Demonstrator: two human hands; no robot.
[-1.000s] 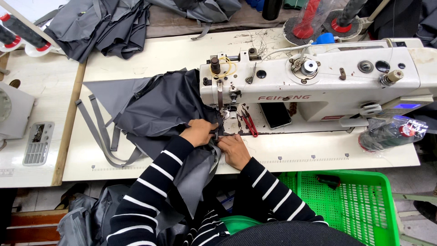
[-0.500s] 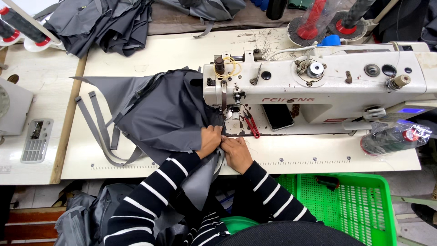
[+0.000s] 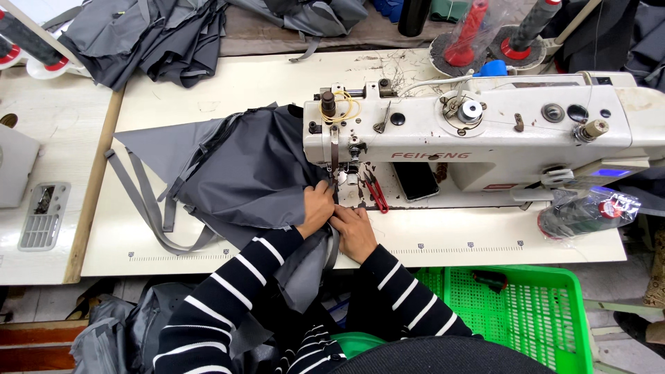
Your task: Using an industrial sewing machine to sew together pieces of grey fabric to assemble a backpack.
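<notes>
A dark grey fabric piece [image 3: 242,173] with grey straps [image 3: 142,208] lies spread on the cream sewing table [image 3: 485,239], its edge under the needle of a white sewing machine [image 3: 485,135]. My left hand [image 3: 317,206] presses flat on the fabric just left of the needle. Next to it my right hand [image 3: 353,228] pinches the fabric's edge in front of the presser foot. Both sleeves are black with white stripes. Red-handled snips [image 3: 376,194] lie on the machine bed, right of the needle, beside a black phone [image 3: 415,180].
A green plastic crate [image 3: 526,312] stands below the table at the right. Piles of grey fabric [image 3: 152,34] lie at the back left and on the floor [image 3: 118,332]. Thread cones [image 3: 471,31] stand behind the machine. A wrapped dark spool [image 3: 585,211] lies at the right.
The view has shifted slightly. My hands have edged closer to the needle, feeding the fabric forward; the grey piece has bunched a little more toward the machine.
</notes>
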